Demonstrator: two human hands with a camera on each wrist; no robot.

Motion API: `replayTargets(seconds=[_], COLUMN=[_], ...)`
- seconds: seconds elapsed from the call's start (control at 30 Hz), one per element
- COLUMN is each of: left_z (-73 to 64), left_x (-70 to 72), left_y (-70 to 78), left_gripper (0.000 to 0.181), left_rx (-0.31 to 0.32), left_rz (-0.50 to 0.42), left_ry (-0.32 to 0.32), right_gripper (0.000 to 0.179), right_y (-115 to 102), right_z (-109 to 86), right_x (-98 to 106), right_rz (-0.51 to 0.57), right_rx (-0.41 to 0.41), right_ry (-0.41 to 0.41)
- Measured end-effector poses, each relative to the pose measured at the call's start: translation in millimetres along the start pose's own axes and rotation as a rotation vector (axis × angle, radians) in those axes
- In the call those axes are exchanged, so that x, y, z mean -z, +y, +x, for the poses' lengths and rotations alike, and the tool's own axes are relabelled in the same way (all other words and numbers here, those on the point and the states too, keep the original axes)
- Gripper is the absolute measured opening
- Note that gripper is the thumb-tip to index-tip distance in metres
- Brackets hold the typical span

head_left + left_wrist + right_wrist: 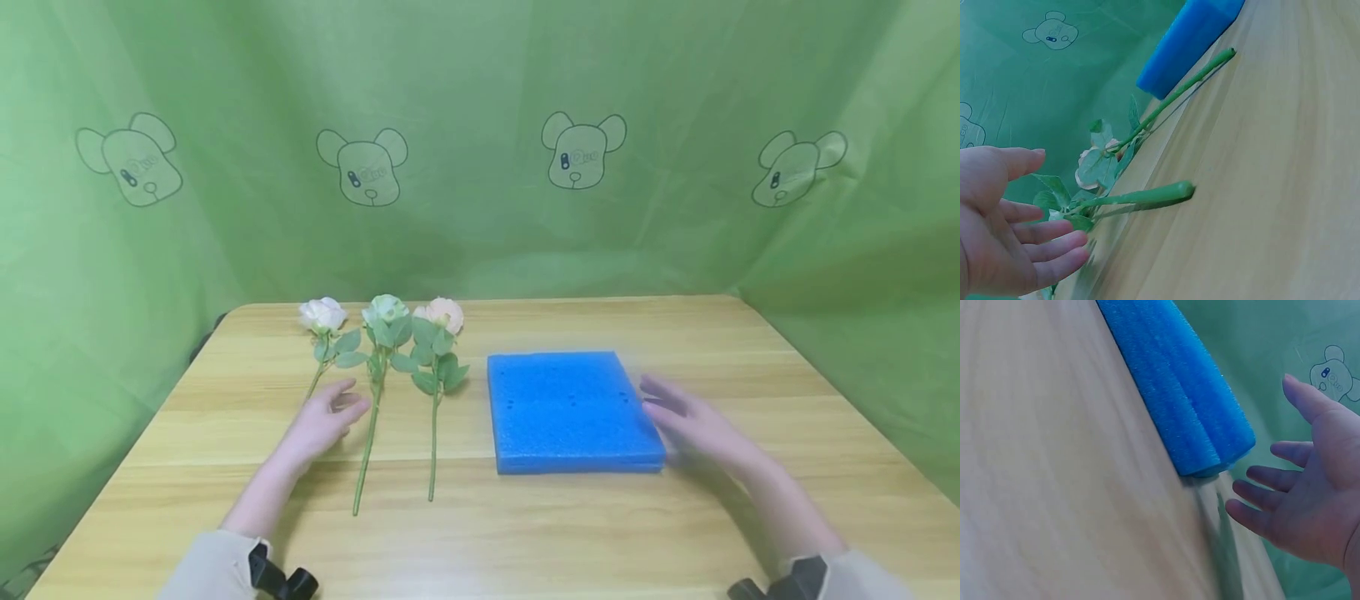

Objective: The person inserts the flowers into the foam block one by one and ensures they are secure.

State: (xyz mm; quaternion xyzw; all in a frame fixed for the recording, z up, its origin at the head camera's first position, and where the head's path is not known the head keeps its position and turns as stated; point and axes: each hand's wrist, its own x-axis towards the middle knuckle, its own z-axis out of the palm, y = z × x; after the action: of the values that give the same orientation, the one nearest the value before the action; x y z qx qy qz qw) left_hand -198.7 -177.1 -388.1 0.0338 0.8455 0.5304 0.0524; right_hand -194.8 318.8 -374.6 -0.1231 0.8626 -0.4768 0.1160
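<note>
My left hand (324, 425) hovers over the table between the white rose (322, 314) and the pale green rose (386, 310), fingers relaxed and holding nothing. It hides the lower part of the white rose's stem. A pink rose (441, 315) lies to their right, its stem toward me. In the left wrist view, two green stems (1147, 195) extend beyond the left fingers. My right hand (693, 423) is beside the right edge of a blue foam block (570, 433) with small holes in its top. In the right wrist view the fingers are spread, apart from the foam (1191, 406).
The wooden table (465, 542) reaches back to a green curtain (472, 242) printed with bear heads. More curtain hangs along the left and right sides. Dark wrist-camera mounts (281, 577) sit at both sleeves.
</note>
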Motion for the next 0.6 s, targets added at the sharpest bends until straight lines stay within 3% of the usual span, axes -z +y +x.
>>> replayTargets(seconds=[0.13, 0.3, 0.6], left_z=[0.5, 1.6, 3.6], left_x=[-4.0, -9.3, -15.7], left_y=[-3.0, -4.1, -3.7], left_gripper=[0.062, 0.06, 0.063], left_rx=[0.03, 0.045, 0.106], left_rz=[-0.117, -0.201, -0.232], left_ry=[-0.023, -0.039, -0.034], right_gripper=[0.067, 0.066, 0.064], right_y=[8, 15, 21], right_z=[0.8, 0.3, 1.3], right_x=[-4, -6, -5], right_rz=[0.134, 0.172, 0.234], right_rx=[-0.034, -0.04, -0.046], right_ry=[-0.056, -0.077, -0.078])
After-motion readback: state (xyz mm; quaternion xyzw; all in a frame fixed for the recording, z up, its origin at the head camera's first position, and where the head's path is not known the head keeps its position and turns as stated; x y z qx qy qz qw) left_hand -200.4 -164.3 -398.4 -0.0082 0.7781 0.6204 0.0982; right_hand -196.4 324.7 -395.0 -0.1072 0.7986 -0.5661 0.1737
